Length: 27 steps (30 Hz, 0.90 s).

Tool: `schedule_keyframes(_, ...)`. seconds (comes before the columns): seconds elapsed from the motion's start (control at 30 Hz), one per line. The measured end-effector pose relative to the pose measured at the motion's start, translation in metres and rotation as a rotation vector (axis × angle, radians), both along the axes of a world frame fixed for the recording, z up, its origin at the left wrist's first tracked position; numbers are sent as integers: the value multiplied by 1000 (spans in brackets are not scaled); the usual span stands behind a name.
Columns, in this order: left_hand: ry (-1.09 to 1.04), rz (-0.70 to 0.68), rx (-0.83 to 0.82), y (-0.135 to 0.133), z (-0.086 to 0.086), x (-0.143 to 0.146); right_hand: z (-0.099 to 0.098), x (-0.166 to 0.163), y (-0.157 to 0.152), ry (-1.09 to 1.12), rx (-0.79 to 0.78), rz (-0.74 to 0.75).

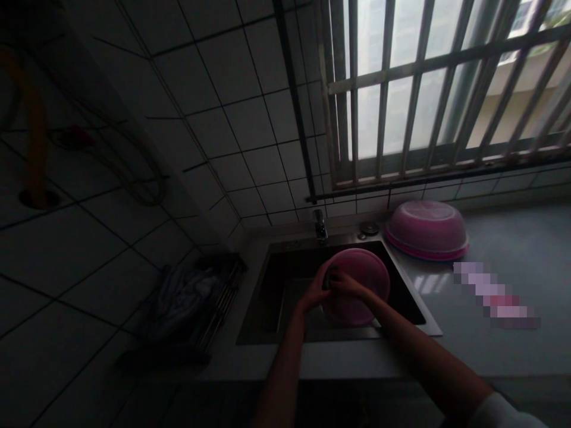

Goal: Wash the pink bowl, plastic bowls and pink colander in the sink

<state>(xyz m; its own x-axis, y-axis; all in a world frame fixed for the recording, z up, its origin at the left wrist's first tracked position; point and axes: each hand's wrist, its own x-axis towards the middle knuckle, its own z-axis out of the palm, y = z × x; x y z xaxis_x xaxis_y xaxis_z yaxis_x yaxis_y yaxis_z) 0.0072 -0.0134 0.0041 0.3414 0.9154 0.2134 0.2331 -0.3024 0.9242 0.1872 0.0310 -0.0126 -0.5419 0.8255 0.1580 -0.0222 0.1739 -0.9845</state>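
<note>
A round pink basin [368,270] is tilted in the steel sink [267,297], its open side facing me. My left hand [314,292] is closed on the basin's left edge. Inside the basin, close beside the left hand, is my right hand [344,282], with its fingers bent inward. A small dark patch shows at the right fingertips near the basin wall; in the dim light I cannot tell whether it is a held thing or shadow.
Behind the sink stands a metal faucet [319,226]. Upturned pink basins [426,229] sit on the counter [513,238] at right, near a blurred-out patch [495,294]. A dark rack [223,297] with cloth [187,297] is at left. A barred window [401,107] is above.
</note>
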Motion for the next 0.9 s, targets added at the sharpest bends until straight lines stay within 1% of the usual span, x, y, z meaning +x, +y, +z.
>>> schedule_keyframes(0.13,-32,-12,-10,1,1,2,16,16,12,170,20,-337)
schedule_keyframes(0.17,-42,-15,-16,1,0,3,20,19,12,190,10,-382)
schedule_keyframes(0.2,-51,-20,-20,1,0,3,22,20,12,200,-1,-386)
schedule_keyframes(0.23,-56,-26,-21,1,-1,3,23,18,9,203,-12,-351)
schedule_keyframes(0.27,-56,-31,-19,1,-2,2,23,15,6,196,-25,-283)
schedule_keyframes(0.37,-38,-27,-5,1,-4,0,17,2,-7,134,-62,-5)
schedule_keyframes(0.4,-33,-22,-2,1,-4,-1,15,-1,-9,113,-70,49)
schedule_keyframes(0.43,-32,-21,2,1,-4,-1,15,-2,-9,101,-72,57)
schedule_keyframes(0.47,-36,-21,7,1,-3,0,15,0,-7,104,-67,16)
schedule_keyframes(0.5,-42,-22,14,1,-1,1,17,4,-4,120,-58,-63)
schedule_keyframes(0.6,-81,-6,11,-2,7,7,25,19,8,205,-43,-345)
schedule_keyframes(0.63,-98,5,-17,-4,10,9,27,23,11,226,-42,-402)
schedule_keyframes(0.67,-116,18,-61,-6,13,10,28,25,12,235,-41,-420)
schedule_keyframes(0.7,-132,32,-123,-8,15,11,28,25,12,233,-39,-399)
schedule_keyframes(0.73,-147,50,-185,-11,18,11,27,23,11,222,-36,-342)
schedule_keyframes(0.8,-180,82,-264,-14,20,11,22,15,5,181,-41,-144)
schedule_keyframes(0.87,-199,90,-245,-15,21,10,16,5,-3,119,-59,59)
schedule_keyframes(0.9,-199,82,-210,-15,20,10,12,1,-6,90,-70,125)
